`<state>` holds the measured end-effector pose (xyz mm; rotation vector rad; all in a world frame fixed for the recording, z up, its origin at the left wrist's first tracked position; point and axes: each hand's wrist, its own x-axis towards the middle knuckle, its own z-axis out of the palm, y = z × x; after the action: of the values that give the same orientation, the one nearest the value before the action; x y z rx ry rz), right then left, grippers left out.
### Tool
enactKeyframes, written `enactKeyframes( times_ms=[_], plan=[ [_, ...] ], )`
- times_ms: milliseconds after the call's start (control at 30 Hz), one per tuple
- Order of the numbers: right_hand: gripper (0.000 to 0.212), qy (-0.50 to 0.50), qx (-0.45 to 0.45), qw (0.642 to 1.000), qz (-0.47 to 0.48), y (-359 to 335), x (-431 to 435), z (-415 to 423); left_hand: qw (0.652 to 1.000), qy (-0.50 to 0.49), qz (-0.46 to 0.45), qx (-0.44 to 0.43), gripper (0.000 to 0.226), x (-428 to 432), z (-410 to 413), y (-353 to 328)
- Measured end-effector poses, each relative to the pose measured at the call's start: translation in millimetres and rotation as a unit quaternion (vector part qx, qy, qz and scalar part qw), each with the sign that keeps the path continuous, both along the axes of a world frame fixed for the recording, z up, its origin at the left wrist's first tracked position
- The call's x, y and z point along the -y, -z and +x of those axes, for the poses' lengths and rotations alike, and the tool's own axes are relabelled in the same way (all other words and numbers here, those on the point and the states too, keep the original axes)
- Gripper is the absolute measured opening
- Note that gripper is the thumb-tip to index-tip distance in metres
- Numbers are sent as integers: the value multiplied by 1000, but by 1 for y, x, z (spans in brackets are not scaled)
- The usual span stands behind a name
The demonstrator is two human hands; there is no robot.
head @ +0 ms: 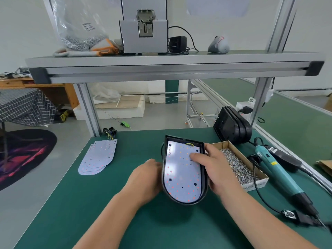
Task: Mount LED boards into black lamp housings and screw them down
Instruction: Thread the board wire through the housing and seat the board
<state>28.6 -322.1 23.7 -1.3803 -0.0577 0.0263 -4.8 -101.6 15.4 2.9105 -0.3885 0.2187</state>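
A black lamp housing [166,191] lies on the green table in front of me, with a white LED board [179,173] seated inside it. My left hand [145,178] grips the housing's left wall. My right hand [215,168] holds the right wall, and its thumb presses on the board's upper right. A stack of loose white LED boards [98,157] with wire tails lies to the left. A cardboard box of small screws [239,166] sits right of the housing. A teal electric screwdriver [280,175] lies further right.
A stack of black lamp housings [231,126] stands on edge at the table's back right. Cables trail from the screwdriver near the right edge. An aluminium shelf [161,69] overhead carries a screw feeder machine [144,27], a bag of screws and gloves.
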Motion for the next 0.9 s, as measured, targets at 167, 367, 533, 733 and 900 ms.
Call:
enactKeyframes(
  times_ms=[167,367,533,733,900],
  plan=[
    [29,-45,3,989,-144,6,-4,-4,995,-58,-18,-81,24,0,1,3],
    [26,-89,-9,966,-243,6,11,1,982,1,-168,-80,17,-19,3,11],
    [17,-67,12,911,-406,3,12,4,957,-50,-279,-59,20,-22,5,19],
    [33,-69,59,831,-549,-2,4,7,946,-32,-317,-58,39,-12,0,19],
    [33,-64,85,813,-573,3,10,0,948,-43,-308,-65,44,-6,0,16]
  ],
)
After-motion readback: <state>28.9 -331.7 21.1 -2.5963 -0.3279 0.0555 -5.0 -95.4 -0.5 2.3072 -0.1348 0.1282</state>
